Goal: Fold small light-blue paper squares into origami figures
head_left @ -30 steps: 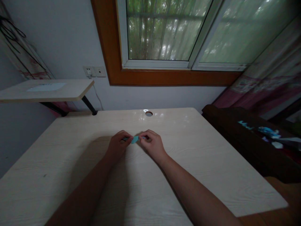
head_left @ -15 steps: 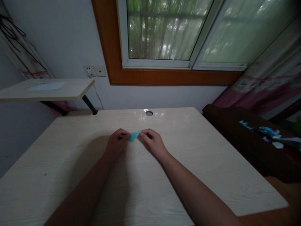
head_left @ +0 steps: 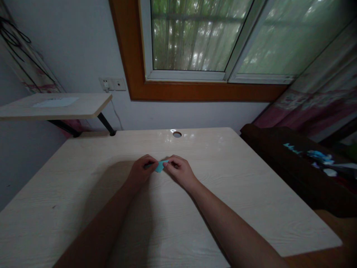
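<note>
Between my two hands is a small piece of folded turquoise paper point(head_left: 160, 167), held over the middle of the pale wooden desk point(head_left: 223, 208). My left hand point(head_left: 141, 170) pinches its left side between thumb and fingers, and a bit of the paper shows behind the thumb. At the right end, the thumb and fingertips of my right hand point(head_left: 180, 169) are closed on the paper. Much of the paper is covered by the fingers, so its full shape is hidden.
A raised shelf point(head_left: 95, 108) on black legs stands at the back left, bearing a pale sheet point(head_left: 55, 102). A round cable hole point(head_left: 177, 134) lies near the desk's back edge. To the right is a dark brown piece of furniture point(head_left: 273, 160) with blue items point(head_left: 320, 156) on it.
Both hands have come closer together and slightly lower. Less of the turquoise paper shows between them, and its visible part no longer looks like a pointed triangle.
</note>
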`<state>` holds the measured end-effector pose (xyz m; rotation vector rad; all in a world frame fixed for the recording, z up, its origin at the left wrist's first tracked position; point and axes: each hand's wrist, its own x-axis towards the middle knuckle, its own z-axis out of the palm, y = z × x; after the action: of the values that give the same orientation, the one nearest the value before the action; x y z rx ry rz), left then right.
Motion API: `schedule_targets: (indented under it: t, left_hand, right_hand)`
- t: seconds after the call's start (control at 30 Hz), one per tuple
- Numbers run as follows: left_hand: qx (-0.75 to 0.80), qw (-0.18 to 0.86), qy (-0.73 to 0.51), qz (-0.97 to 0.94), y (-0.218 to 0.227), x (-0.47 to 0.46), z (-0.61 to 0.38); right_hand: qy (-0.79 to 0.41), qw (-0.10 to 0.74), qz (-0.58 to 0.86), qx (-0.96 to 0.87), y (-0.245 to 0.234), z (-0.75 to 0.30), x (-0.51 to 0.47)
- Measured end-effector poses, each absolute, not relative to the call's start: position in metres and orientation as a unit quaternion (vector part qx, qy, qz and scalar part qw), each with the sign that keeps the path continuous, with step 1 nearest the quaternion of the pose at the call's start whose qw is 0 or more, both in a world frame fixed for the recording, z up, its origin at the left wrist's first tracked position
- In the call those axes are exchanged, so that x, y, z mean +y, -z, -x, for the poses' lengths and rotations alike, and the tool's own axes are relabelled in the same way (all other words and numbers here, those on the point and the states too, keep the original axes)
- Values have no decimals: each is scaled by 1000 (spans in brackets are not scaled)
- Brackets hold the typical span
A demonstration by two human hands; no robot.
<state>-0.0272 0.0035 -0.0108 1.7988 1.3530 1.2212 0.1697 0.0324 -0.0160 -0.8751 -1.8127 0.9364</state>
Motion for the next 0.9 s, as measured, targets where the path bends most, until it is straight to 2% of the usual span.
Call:
schedule_targets:
  t: [0.4, 0.57, 0.77, 0.9]
  left_hand:
    - [508, 299, -464, -661, 9, 2, 27]
    - [514, 313, -491, -630, 14, 5, 30]
    - [547, 312, -526, -571, 12, 5, 35]
    - [552, 312, -547, -547, 9, 4, 34]
  right_hand:
    - [-365, 470, 368, -714, 11, -170, 30]
    - [-392, 508, 392, -660, 14, -174, 35]
    - [-443, 599, 411, -525, 18, -177, 44]
    - [-454, 598, 405, -522, 18, -177, 44]
